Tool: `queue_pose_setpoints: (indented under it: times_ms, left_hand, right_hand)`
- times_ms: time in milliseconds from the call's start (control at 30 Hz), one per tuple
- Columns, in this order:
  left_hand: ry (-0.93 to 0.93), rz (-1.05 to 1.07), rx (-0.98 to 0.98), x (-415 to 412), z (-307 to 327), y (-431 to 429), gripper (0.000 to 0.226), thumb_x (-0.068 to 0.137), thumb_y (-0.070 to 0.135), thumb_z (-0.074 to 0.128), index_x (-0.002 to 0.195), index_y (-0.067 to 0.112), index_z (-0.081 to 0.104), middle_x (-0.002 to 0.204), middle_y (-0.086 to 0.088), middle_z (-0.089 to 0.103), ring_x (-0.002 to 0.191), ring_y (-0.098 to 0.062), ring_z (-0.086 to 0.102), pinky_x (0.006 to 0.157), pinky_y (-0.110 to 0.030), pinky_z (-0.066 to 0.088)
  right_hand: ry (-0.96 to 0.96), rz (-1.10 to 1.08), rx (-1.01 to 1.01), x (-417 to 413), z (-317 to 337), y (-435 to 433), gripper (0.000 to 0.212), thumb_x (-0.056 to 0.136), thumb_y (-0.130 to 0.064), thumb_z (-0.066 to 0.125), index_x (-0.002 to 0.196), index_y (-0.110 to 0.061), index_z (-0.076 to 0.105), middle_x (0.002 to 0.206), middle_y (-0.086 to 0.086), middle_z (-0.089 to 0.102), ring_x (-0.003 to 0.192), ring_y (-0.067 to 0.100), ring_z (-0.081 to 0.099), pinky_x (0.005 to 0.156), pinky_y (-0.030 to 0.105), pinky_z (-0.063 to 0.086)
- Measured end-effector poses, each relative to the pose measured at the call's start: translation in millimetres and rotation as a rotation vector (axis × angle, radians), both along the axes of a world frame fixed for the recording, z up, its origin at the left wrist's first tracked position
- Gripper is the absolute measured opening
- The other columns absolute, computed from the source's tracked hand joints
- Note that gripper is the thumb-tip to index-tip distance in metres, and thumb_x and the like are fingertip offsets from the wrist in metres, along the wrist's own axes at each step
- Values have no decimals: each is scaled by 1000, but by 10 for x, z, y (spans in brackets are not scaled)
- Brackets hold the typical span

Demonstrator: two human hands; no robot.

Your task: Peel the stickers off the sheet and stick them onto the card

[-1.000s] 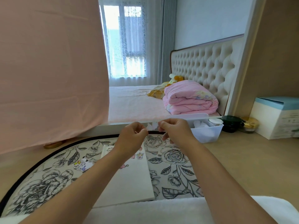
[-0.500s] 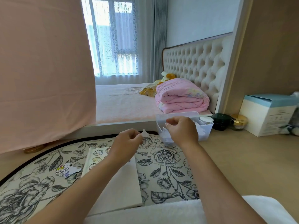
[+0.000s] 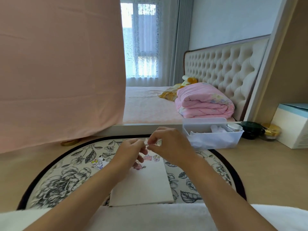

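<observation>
Bedroom desk, round black-and-white floral mat (image 3: 66, 177). Left hand (image 3: 130, 152) and right hand (image 3: 170, 147) both pinch a small pale sticker (image 3: 146, 144) above the 12 o'clock edge of the white rectangular card (image 3: 143, 185). Best laid one edge first, then smoothed flat, clear of the cartoon stickers (image 3: 147, 158) already there.

A home bedroom. At centre right, a bed with a pale pink cover (image 3: 146, 104) stands against a cream button-tufted headboard (image 3: 225, 70). A folded pink quilt (image 3: 205, 102) and a yellow plush toy (image 3: 188, 80) lie on it. A lace-curtained window (image 3: 141, 47) fills the upper middle.
</observation>
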State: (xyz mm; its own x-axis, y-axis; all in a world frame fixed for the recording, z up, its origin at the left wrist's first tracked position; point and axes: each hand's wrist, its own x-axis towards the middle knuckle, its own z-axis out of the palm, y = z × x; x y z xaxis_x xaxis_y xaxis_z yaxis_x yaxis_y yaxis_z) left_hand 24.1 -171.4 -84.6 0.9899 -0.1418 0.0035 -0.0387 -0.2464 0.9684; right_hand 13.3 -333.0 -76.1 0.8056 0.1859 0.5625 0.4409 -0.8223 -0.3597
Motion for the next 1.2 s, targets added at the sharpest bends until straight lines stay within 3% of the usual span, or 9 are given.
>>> queue_pose_setpoints:
  times_ms: [233, 333, 400, 533, 700, 833, 933, 1067, 1200]
  left_hand:
    - [84, -14, -42, -57, -32, 202, 16, 89, 16, 52, 81, 9, 65, 77, -5, 69, 60, -23, 60, 48, -24, 37]
    - [157, -34, -163, -33, -19, 248, 23, 92, 25, 50, 84, 10, 66, 80, -5, 71, 59, -24, 60, 52, -25, 40]
    - [152, -21, -231, -23, -26, 276, 24, 95, 28, 50, 92, 11, 67, 85, -3, 73, 61, -21, 62, 52, -27, 44]
    - [-26, -4, -107, -30, -93, 332, 11, 93, 20, 63, 101, 19, 69, 91, 2, 76, 69, -14, 69, 53, -29, 51]
    - [-108, -20, -46, -23, -126, 345, 8, 92, 22, 67, 90, 15, 71, 80, 3, 76, 64, -8, 66, 48, -21, 46]
    - [-154, -17, -16, -17, -156, 350, 9, 92, 20, 68, 85, 15, 71, 77, 3, 75, 61, -8, 64, 47, -19, 44]
    - [-219, -23, 76, 6, -179, 354, 11, 92, 21, 68, 83, 18, 71, 74, 5, 75, 60, -5, 64, 49, -15, 43]
    - [-274, -40, 151, 32, -215, 360, 11, 91, 25, 69, 81, 22, 70, 74, 7, 73, 59, -3, 63, 60, -25, 51]
    - [-304, -62, 186, 34, -233, 375, 10, 91, 26, 69, 81, 22, 70, 75, 6, 73, 59, -3, 63, 70, -33, 56]
  right_hand:
    - [-235, 8, -95, -36, -128, 177, 3, 84, -31, 76, 81, -31, 74, 83, -15, 69, 66, 5, 62, 58, 28, 55]
    - [-196, -21, -40, -2, -166, 183, 4, 83, -29, 76, 81, -31, 74, 85, -16, 67, 64, 0, 57, 61, 23, 53]
    - [-16, -23, 183, 6, -150, 201, 8, 83, -25, 77, 78, -30, 74, 80, -16, 68, 62, -3, 56, 61, 20, 49]
    - [555, 85, 777, -31, -98, 216, 9, 90, -24, 75, 90, -15, 75, 70, -10, 68, 54, 8, 55, 47, 19, 39]
    - [814, 169, 903, -13, -143, 193, 20, 93, -27, 70, 105, -11, 75, 89, 2, 65, 61, 12, 56, 48, 22, 37]
    - [818, 151, 896, -23, -147, 204, 20, 92, -28, 72, 103, -12, 75, 86, 1, 66, 62, 12, 57, 49, 22, 36]
    - [712, 52, 800, -42, -125, 221, 22, 89, -31, 76, 101, -13, 74, 85, -2, 70, 61, 11, 58, 48, 21, 37]
    - [551, 32, 696, -37, -110, 215, 17, 86, -26, 79, 100, -16, 74, 77, -7, 73, 58, 11, 59, 43, 16, 38]
    - [518, 54, 644, -20, -115, 197, 11, 87, -22, 78, 89, -11, 76, 69, -7, 71, 56, 12, 57, 45, 13, 40]
